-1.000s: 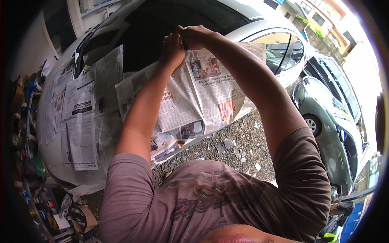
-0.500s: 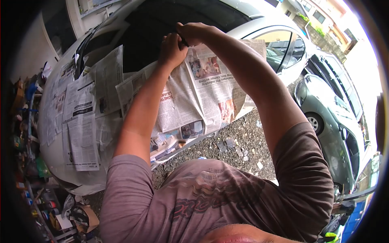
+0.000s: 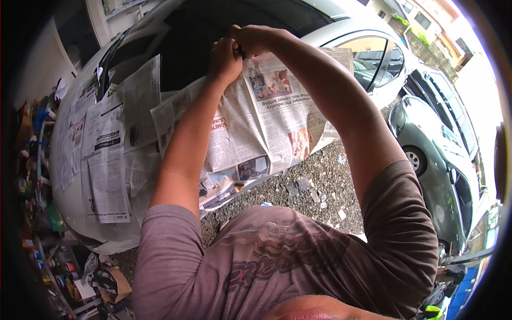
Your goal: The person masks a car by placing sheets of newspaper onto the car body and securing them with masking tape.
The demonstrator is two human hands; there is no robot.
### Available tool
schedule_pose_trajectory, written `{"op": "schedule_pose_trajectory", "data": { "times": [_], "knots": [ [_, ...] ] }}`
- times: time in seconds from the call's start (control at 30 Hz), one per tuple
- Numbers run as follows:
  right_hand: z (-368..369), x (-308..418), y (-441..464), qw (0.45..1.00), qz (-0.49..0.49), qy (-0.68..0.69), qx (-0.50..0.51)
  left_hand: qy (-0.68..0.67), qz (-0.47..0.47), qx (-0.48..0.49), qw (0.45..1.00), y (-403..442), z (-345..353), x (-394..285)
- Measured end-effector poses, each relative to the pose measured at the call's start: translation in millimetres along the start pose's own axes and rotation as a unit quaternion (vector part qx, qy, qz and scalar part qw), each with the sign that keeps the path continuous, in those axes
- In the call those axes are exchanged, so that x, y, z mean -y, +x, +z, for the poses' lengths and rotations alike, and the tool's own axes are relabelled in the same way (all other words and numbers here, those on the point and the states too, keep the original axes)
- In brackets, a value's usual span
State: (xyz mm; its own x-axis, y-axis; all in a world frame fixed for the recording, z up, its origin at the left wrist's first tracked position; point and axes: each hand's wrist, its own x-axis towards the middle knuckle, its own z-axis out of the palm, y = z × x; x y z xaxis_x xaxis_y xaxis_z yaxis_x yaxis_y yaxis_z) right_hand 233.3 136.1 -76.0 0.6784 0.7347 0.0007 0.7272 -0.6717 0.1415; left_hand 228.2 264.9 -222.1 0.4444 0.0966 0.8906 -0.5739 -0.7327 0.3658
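Observation:
My left hand (image 3: 225,61) and my right hand (image 3: 255,40) meet over the dark windshield (image 3: 186,42) of a white car (image 3: 69,213). Both are closed, fingers curled toward each other. A small dark thing (image 3: 241,52) shows between them, too hidden to name. Just below the hands, a large newspaper sheet (image 3: 261,128) drapes over the car's side. Its upper edge reaches up to my hands; whether they touch it I cannot tell. More newspaper sheets (image 3: 109,154) lie over the hood on the left.
On the left stands a cluttered shelf (image 3: 40,176) with a cardboard box (image 3: 114,285) below. Gravel ground (image 3: 330,186) with scattered scraps lies between me and the car. A grey-green car (image 3: 440,144) is parked on the right, near a side window (image 3: 368,58) of the white car.
Both hands have shifted slightly up and left, still closed and close together. The view has tilted a little. The newspaper sheets remain on the car.

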Motion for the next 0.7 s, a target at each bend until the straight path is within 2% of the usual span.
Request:
{"op": "schedule_pose_trajectory", "data": {
  "times": [0.1,0.17,0.23,0.3,0.33,0.4,0.47,0.63,0.7],
  "knots": [
    [-8,-2,2,1.0,-0.011,-0.005,-0.009,0.006,0.0,0.0,1.0,-1,-4,-3],
    [-18,-11,-1,0.999,-0.031,0.026,-0.014,0.012,0.013,-0.003,1.0,-1,-4,-2],
    [-26,-16,-3,0.992,-0.035,0.105,-0.063,0.019,0.026,-0.006,0.999,-1,-3,1],
    [-18,-18,4,0.995,-0.012,0.094,-0.044,0.009,0.014,-0.008,1.0,-2,0,1],
    [-6,-21,11,0.994,-0.087,0.031,-0.057,0.008,0.014,-0.008,1.0,-1,1,0],
    [0,-12,12,0.984,-0.161,-0.032,-0.07,0.007,0.007,-0.012,1.0,-2,1,0],
    [5,1,8,0.999,-0.017,-0.01,0.037,0.011,0.004,-0.01,1.0,0,0,-2],
    [-3,14,4,0.996,0.048,-0.076,0.009,0.005,0.005,-0.006,1.0,-3,1,6],
    [-9,12,6,0.991,0.068,-0.114,-0.007,-0.023,0.003,0.039,0.999,-2,-8,3]
  ]
}}
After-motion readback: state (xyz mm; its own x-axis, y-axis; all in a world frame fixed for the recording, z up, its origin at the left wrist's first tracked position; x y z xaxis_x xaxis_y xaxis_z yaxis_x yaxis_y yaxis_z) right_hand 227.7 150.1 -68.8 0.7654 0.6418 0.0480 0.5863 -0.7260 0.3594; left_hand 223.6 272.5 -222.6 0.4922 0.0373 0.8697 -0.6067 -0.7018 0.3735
